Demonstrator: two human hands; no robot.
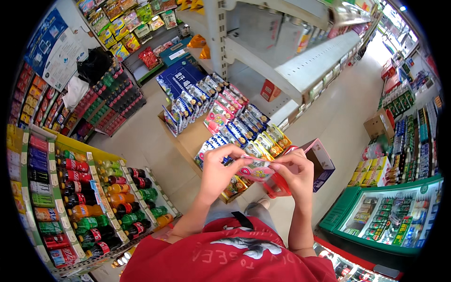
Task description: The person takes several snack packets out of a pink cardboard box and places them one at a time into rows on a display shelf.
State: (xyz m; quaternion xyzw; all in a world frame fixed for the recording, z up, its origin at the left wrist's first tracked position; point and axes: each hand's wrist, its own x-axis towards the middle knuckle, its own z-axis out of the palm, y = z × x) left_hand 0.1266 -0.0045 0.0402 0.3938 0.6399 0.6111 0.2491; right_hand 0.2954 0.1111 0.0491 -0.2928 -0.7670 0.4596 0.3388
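Between my two hands is a small pink and white snack packet (256, 170), held by its upper edge in front of my chest. My left hand (222, 170) pinches the left corner with thumb and fingers. The right corner is gripped by my right hand (294, 171) in the same way. Beyond and partly under the hands stands a cardboard display box (181, 146) with rows of upright snack packets in blue (239, 132), pink (216, 118) and yellow (269, 142) wrappers. A red plastic basket (278, 185) is just below my right hand, partly hidden by it.
An opened carton (319, 165) stands right of the basket. Metal shelving (299, 75) rises ahead. Left are racks of drink bottles (84, 197) and stacked bottle packs (112, 95). At right stand a green-framed drinks cooler (380, 215) and yellow boxes (370, 171). Tiled aisle floor (338, 102) runs between.
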